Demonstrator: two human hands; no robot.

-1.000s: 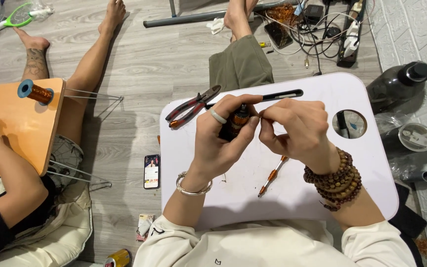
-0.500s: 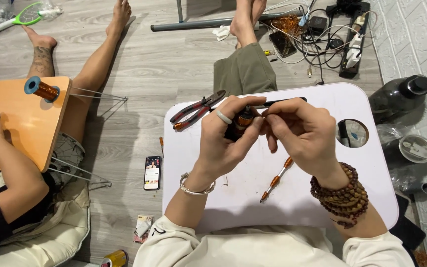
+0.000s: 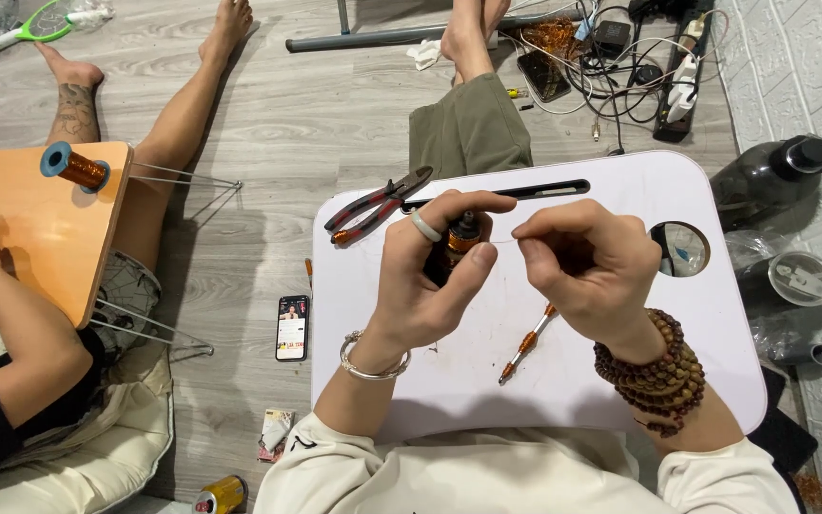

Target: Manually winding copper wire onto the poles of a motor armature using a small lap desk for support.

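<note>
Copper-wound spool point(image 3: 459, 243) sat upright in the left hand point(image 3: 425, 286), held above the middle of the white lap table point(image 3: 601, 381) — the fingers point(image 3: 459, 202) were curled closed around its dark body, with the thumb pressed against its near side and a pale ring on one finger. The right hand point(image 3: 587, 266) was just beside it to the right, its fingers point(image 3: 535, 228) bunched together at the tips as if pinching something fine; whether a strand of wire ran between them and the spool was too thin to tell. A silver bangle point(image 3: 373, 357) circled the left wrist and wooden bead bracelets point(image 3: 654, 371) wrapped the right one.

On the table under the right hand lay a small screwdriver point(image 3: 525, 345) with an orange grip, slanted. Red-handled pliers point(image 3: 378, 205) rested at the table's far left corner, next to a long slot point(image 3: 544, 190) along its far edge, and a round hole point(image 3: 682, 247) showed near its right side.

On the floor left of the table lay a phone point(image 3: 292, 326) with its screen lit. Further left, another person sat by an orange table point(image 3: 30, 238) that carried a spool of copper wire with a blue end point(image 3: 73, 167) — well apart from the hands at work.
</note>
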